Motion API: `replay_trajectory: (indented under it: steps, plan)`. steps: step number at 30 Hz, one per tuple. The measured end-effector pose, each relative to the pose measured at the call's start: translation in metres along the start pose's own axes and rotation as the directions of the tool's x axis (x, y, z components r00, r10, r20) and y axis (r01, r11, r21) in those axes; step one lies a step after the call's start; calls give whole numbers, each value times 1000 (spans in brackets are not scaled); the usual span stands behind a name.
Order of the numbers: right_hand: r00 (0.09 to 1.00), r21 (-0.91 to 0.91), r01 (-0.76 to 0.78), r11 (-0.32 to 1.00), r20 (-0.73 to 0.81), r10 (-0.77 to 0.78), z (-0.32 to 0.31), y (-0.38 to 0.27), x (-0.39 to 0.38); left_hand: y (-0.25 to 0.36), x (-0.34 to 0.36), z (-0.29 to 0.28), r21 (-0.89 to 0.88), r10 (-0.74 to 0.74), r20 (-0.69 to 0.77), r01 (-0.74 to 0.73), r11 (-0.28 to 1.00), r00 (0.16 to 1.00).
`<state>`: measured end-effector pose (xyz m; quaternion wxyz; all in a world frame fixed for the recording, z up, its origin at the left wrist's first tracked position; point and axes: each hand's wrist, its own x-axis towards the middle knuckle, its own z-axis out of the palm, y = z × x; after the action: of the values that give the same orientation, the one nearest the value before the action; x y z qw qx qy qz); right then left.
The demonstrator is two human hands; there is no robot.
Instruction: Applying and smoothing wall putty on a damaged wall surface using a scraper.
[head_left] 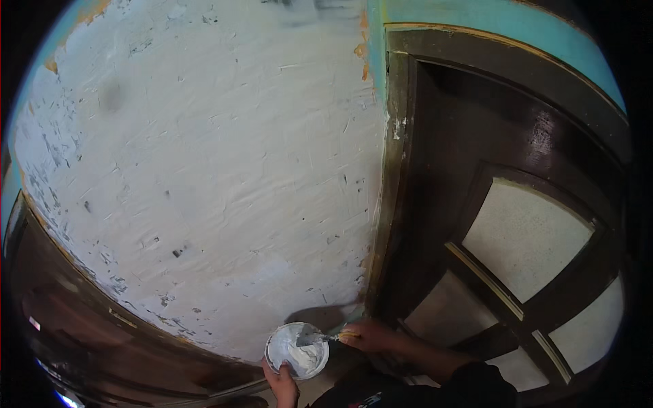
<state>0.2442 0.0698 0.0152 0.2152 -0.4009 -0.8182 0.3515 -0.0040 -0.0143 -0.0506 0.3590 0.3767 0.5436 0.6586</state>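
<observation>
You're cupping the small round bowl of white putty (297, 350) from underneath with your left hand (283, 385), fingers curled up around its near rim, holding it low and just in front of you below the patched white wall (204, 170). Your right hand (364, 335) is closing tight around the handle of a putty knife (325, 337), which is lying roughly sideways with its blade pointing left into the bowl, so the putty is sitting just left of that hand. That right forearm is coming in from the lower right, past the dark wooden door frame (394, 170).
</observation>
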Motion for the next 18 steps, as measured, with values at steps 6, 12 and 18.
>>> replay_trajectory:
  steps: [6, 12, 18]
  plan:
    - [875, 369, 90, 925, -472, 103, -25, 38, -11, 4, -2, 11, 9, -16, 38, 16, 1000, 999]
    - [688, 477, 372, 797, -717, 108, -98, -2, 34, 17, -5, 29, 49, -31, 123, 25, 998, 992]
    - [602, 198, 446, 873, -788, -129, -148, -68, 73, 6, -15, 35, 46, -95, 194, 88, 995, 976]
